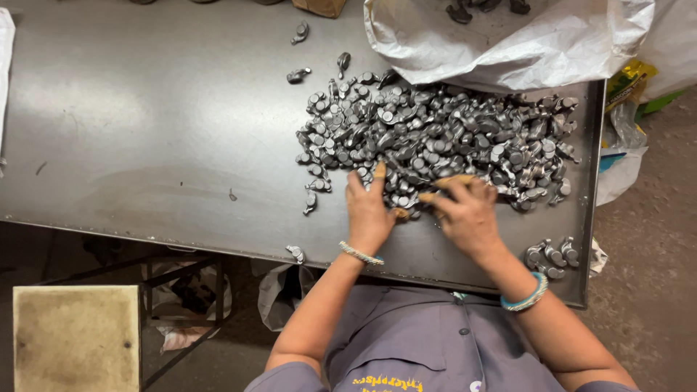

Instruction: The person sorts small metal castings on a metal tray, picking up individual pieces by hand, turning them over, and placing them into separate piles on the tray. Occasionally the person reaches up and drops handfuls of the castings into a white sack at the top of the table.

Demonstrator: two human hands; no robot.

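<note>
Dark sheet metal forms the table (145, 123), seen from straight above, with a raised lip along its near and right edges and a rough concrete floor (653, 218) beyond on the right. Across the right half of the table lies a wide heap of small grey metal parts (435, 138), short forged pieces with round ends, piled several deep. A few stray parts (299, 51) lie apart toward the far left of the heap, one more (295, 253) sits at the near edge, and a little cluster (552, 255) rests by itself in the near right corner.

Both hands rest at the near rim of the heap. The left hand (368, 210) lies flat, palm down, fingers close together and pointing into the parts, the fingertips touching the outermost pieces; a thin silver bangle (361, 253) circles its wrist. The right hand (468, 214) is just beside it, fingers bent and slightly spread, the tips buried among the parts; whether it pinches one of them cannot be told. A turquoise bangle (524, 296) sits on that forearm.

At the far right a crumpled white sack (508, 43) lies open on the table with a few parts inside. The person wears a grey buttoned shirt (428, 348). Below the table stands a square yellowish stool (76, 337).
</note>
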